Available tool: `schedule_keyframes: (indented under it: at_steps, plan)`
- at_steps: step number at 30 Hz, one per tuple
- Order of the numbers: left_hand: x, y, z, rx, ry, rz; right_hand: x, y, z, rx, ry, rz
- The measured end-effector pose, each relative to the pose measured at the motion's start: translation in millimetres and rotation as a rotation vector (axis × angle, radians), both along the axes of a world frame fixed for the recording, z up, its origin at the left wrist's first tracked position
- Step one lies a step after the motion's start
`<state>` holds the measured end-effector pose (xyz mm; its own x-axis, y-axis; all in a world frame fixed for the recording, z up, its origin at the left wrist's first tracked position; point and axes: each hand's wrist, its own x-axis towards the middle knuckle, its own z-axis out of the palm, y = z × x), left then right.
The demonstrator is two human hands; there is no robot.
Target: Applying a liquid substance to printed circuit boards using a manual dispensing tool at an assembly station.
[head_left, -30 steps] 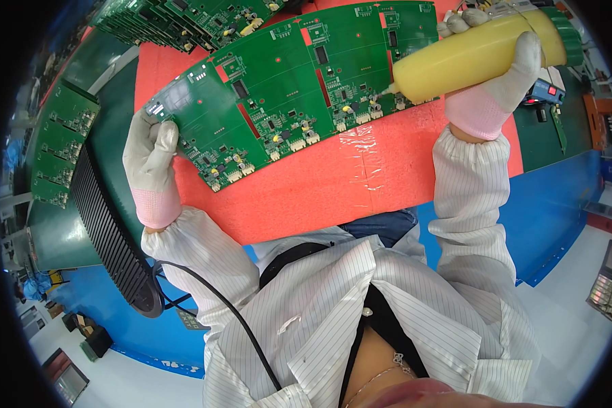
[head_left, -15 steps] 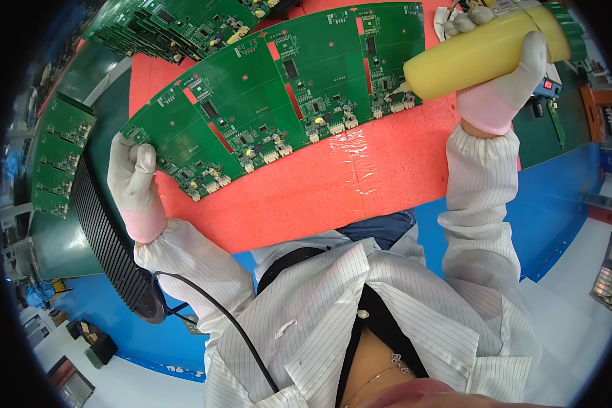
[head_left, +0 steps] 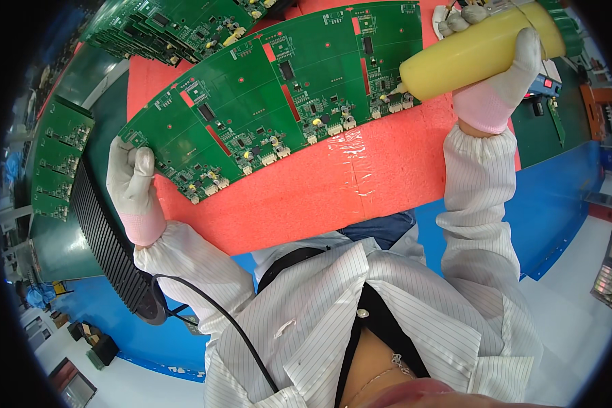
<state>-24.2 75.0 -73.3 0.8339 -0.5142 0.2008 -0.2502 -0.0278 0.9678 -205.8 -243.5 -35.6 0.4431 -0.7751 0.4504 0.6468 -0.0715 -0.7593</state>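
A long curved green circuit board panel (head_left: pixel 313 64), made of several joined sections, lies on a pink foam pad (head_left: pixel 285 204). My left hand (head_left: pixel 130 173), in a white glove with a pink cuff, is closed on the panel's left end, thumb toward the near side. In my right hand (head_left: pixel 517 75), gloved the same way, is a yellow squeeze bottle (head_left: pixel 466 61) with a green end. The bottle is tilted, its narrow nozzle (head_left: pixel 399 89) pointing left at small parts near the lower edge of the rightmost section. Yellow blobs sit on parts of the other sections.
A stack of similar boards (head_left: pixel 173 27) stands at the far left, beyond the panel. More green boards (head_left: pixel 61 160) lie by the left rim, next to a black ribbed strip (head_left: pixel 109 234). A small device with a red display (head_left: pixel 547 85) sits at right. A black cable (head_left: pixel 217 306) crosses my left sleeve.
The panel, both hands and the bottle appear shifted very slightly left. The nozzle stays at the rightmost section, and both grips are the same.
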Motion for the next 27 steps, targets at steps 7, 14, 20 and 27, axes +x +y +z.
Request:
schedule_keyframes:
  at_steps: [7,14,20,27]
  plan:
    - [3.9,-2.4,-2.7,0.038,0.000,0.002,-20.3,-23.2,-2.3,0.078,-0.100,0.258]
    - [5.8,-1.8,-2.8,0.080,0.048,-0.010,-26.3,-29.5,-1.2,0.065,-0.014,-0.135]
    - [7.5,0.3,-5.6,0.065,0.039,0.019,-15.8,-21.1,-7.2,0.026,0.074,-0.262]
    - [8.2,-1.8,-6.1,0.049,0.047,0.005,-17.4,-18.8,-2.8,0.010,0.112,-0.308]
